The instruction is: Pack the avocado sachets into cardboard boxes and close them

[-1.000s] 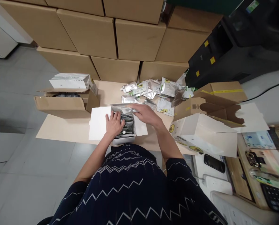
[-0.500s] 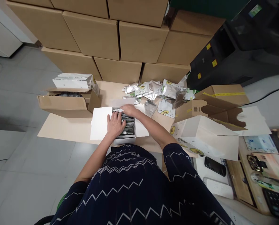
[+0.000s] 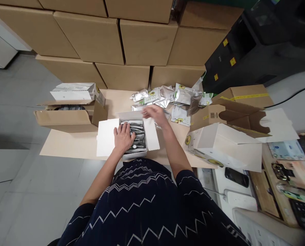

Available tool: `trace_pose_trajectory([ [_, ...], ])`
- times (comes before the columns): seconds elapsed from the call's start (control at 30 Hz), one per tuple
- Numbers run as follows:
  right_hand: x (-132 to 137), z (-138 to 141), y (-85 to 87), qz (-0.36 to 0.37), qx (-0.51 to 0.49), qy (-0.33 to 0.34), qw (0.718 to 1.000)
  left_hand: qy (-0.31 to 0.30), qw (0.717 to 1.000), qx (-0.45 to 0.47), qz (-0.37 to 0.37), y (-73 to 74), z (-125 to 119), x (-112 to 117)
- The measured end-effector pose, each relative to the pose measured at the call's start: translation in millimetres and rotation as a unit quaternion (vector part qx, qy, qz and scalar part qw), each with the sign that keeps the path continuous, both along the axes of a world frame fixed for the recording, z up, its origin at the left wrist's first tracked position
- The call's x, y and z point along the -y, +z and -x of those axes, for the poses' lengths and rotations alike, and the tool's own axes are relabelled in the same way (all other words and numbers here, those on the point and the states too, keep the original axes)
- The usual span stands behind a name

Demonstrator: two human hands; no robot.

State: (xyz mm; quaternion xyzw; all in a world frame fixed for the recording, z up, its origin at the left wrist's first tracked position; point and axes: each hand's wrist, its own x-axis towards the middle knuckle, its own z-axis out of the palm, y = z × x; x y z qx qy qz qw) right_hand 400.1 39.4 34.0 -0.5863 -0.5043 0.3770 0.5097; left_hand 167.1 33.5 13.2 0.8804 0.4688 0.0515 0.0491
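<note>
Plainly, cartons [image 3: 147, 44] back the pale table [image 3: 70, 143], left fingers [image 3: 124, 130] spread on boxed sachets [image 3: 140, 136], right fingers [image 3: 150, 110] loosely bent.

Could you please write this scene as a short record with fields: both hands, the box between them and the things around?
Left hand: fingers spread, resting on packed pouches; hand
Right hand: at the far right corner of the box, blurred; whether it holds anything is unclear
White box: open, flaps folded outward, pouches in a row
Loose pouches: heaped beyond the box, to the right
Left side: open brown carton
Right side: open white carton
Background: stacked brown cartons
</note>
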Motion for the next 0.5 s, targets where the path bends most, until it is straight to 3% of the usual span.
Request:
trace_pose_trajectory([
  [0.07, 11, -36, -13.7, 0.023, -0.024, -0.173, 0.984, -0.001, 1.0, 0.0, -0.004, 1.2, 0, 0],
  [0.13, 17, -65, -37.7, 0.094, 0.027, -0.276, 0.956, -0.003, 1.0, 0.001, -0.008, 1.9, 1, 1],
  [0.23, 25, -81, -79.6, 0.217, 0.129, -0.244, 0.936, -0.006, 1.0, 0.001, -0.011, 2.2, 1, 1],
  [0.33, 35, -66, -110.6, 0.257, 0.17, -0.179, 0.935, -0.009, 1.0, 0.002, -0.014, 2.1, 1, 1],
  [0.43, 45, -42, -124.0, 0.243, 0.188, -0.17, 0.936, -0.011, 1.0, 0.0, -0.011, 1.8, 1, 1],
  [0.5, 48, -31, -125.8, 0.235, 0.123, -0.21, 0.941, -0.008, 1.0, 0.0, -0.005, 1.5, 1, 1],
])
